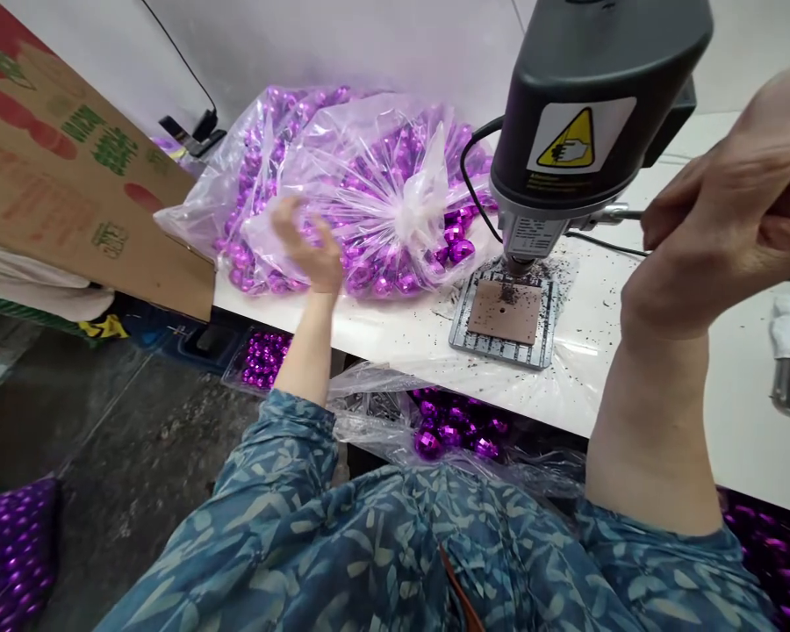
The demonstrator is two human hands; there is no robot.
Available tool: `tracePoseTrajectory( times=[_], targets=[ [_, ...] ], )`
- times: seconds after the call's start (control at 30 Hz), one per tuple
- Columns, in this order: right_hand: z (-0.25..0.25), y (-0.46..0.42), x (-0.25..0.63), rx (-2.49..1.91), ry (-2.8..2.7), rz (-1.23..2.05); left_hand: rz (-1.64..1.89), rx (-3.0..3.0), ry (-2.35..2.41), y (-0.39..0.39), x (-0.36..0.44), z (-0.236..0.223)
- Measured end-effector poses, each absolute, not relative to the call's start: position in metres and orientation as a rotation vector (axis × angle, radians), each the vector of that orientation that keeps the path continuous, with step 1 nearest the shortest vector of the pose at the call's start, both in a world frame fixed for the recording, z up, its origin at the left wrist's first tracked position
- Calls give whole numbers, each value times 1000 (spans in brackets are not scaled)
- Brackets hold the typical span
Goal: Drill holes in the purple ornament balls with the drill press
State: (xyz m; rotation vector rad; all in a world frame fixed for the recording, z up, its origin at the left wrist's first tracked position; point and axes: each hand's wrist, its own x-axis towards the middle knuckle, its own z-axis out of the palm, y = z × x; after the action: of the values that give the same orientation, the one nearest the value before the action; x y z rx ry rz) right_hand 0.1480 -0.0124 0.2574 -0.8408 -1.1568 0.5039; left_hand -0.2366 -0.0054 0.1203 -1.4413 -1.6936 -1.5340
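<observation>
While spread open beside the bag of purple baubles (pixel 362 167), left hand (pixel 306 246) empty; right hand (pixel 717 175) curled round the drill's lever (pixel 615 213), near the brown plate (pixel 504 312).

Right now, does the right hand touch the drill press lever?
Touching: the head view shows the right hand closed around the end of the drill press lever.

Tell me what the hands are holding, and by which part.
The right hand grips the drill press by its lever; the left hand, open near a bag, holds nothing.
</observation>
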Motion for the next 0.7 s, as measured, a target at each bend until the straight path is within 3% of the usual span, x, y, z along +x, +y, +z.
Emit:
tracePoseTrajectory(
  times=[0.13,0.27,0.4,0.57,0.7],
  targets=[
    [253,-11,147,-851,-1146,492,-953,-2414,-1677,29,-135,96],
    [255,-19,148,-883,-1195,480,-403,-2338,-2178,35,-96,110],
    [256,-21,148,-906,-1212,458,-183,-2052,-2426,42,-84,129],
    [253,-17,145,-816,-1152,466,-124,-2408,-2060,74,-55,122],
    [258,-21,147,-873,-1191,494,-182,-2638,-2059,90,-53,111]
  ],
)
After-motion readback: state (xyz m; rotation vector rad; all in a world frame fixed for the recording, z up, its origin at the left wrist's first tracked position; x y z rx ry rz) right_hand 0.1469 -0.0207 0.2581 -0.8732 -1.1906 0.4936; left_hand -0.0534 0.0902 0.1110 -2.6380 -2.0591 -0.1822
